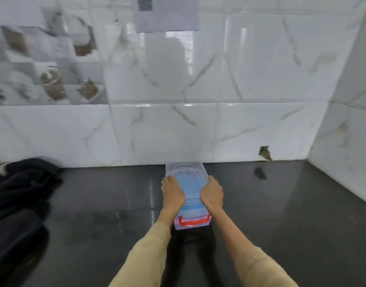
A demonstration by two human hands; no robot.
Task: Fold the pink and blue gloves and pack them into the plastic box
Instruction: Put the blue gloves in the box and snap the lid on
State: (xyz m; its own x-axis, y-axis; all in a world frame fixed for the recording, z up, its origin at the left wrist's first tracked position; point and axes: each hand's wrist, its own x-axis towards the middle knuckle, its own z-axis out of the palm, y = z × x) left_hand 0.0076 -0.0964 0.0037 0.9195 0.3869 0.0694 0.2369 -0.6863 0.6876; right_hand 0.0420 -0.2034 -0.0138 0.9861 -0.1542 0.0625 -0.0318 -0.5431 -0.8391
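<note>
Clear plastic box (186, 195) on the dark glossy counter (281, 214), near centre, long axis running from 6 o'clock to 12 o'clock, far end just beside the marble-tiled wall (219, 125). Clear lid (185, 172) at the far end, over the box; whether fully seated cannot be told. Red handle (192, 221) on the near end face. Blue glove (189, 185) visible through the plastic, inside the box; pink glove (187, 220) showing faintly low down behind the handle. Left hand (173, 193) clasped on the box's 9 o'clock edge, right hand (211, 194) clasped on its 3 o'clock edge, fingers curled over the rim. Beige sleeves (258, 264) entering from 6 o'clock. Dark cloth (22, 183) heaped at 9 o'clock, well apart from the box. Small chipped hole (265, 153) in the wall at 2 o'clock.
</note>
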